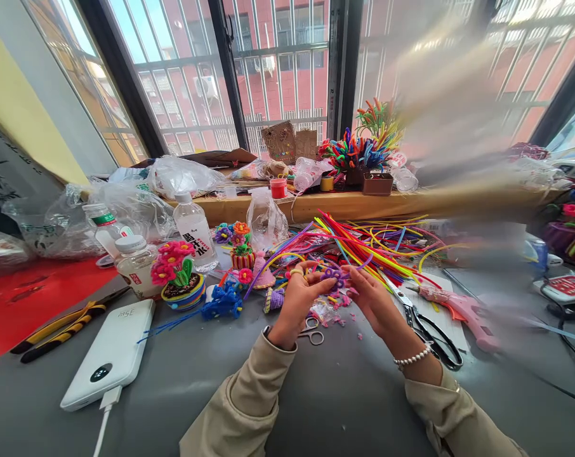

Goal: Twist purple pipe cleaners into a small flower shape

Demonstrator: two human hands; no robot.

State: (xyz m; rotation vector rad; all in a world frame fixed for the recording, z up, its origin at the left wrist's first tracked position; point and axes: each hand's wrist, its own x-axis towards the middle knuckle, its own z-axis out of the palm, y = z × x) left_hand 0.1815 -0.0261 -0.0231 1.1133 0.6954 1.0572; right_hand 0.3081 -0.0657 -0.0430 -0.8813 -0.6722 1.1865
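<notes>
Between my two hands is a small purple looped flower of pipe cleaner, with a purple stem end sticking up at its right. My left hand pinches the flower's left side with thumb and index finger. On the other side, my right hand has its fingertips closed on the purple piece. Small silver scissors lie just below my left hand. Behind the hands is a pile of coloured pipe cleaners. Pink scraps are scattered on the grey table under the flower.
Large black scissors and a pink glue gun lie right. At left are a white power bank, yellow-black pliers, a potted pink flower and bottles. A blur covers part of the right side.
</notes>
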